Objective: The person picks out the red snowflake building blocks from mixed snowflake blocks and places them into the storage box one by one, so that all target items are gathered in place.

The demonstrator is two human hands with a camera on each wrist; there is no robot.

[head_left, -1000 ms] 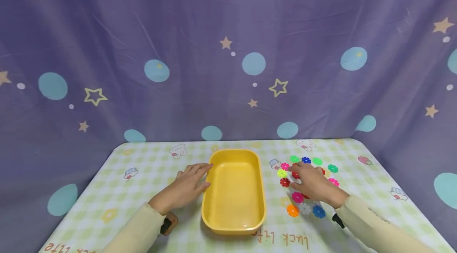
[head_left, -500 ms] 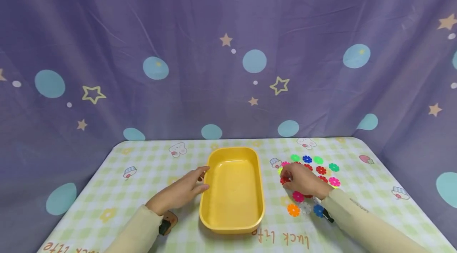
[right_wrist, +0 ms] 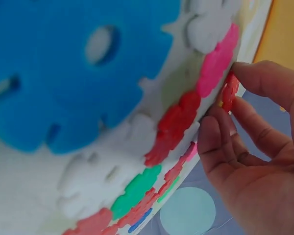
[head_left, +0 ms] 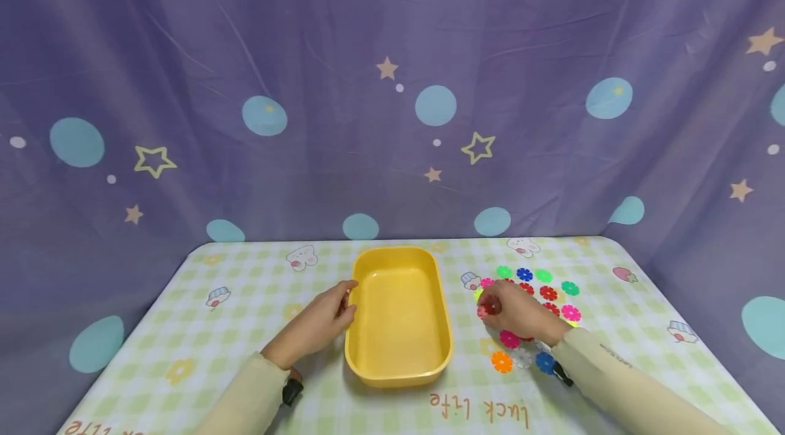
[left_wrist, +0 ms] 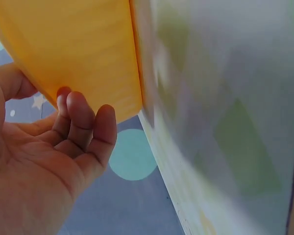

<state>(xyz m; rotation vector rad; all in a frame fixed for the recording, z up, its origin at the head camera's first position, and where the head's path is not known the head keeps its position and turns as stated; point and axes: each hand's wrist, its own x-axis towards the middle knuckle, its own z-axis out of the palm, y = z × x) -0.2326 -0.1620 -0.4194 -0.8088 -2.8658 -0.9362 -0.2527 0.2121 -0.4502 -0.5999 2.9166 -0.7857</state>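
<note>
In the head view a yellow rectangular tray (head_left: 401, 326) sits mid-table with its inside bare. My left hand (head_left: 315, 322) holds its left rim; the left wrist view shows my thumb at the rim and curled fingers (left_wrist: 81, 115) against the outer wall. To the right, my right hand (head_left: 524, 312) pinches a red plastic snowflake disc (right_wrist: 229, 93) between thumb and fingertips at the left side of a spread of colourful discs. A pink disc (right_wrist: 218, 61) and another red disc (right_wrist: 179, 122) lie close by. Part of the spread is hidden under my right hand and forearm.
Loose discs around my right hand include a blue disc (head_left: 544, 362), an orange disc (head_left: 501, 361) and a green disc (head_left: 570, 288). They lie on a checked tablecloth (head_left: 245, 326). A purple curtain (head_left: 331, 169) hangs behind the table.
My right hand has come down to the left side of the discs, its fingers closing on a red one. The tray has shifted slightly away, my left hand on its rim.
</note>
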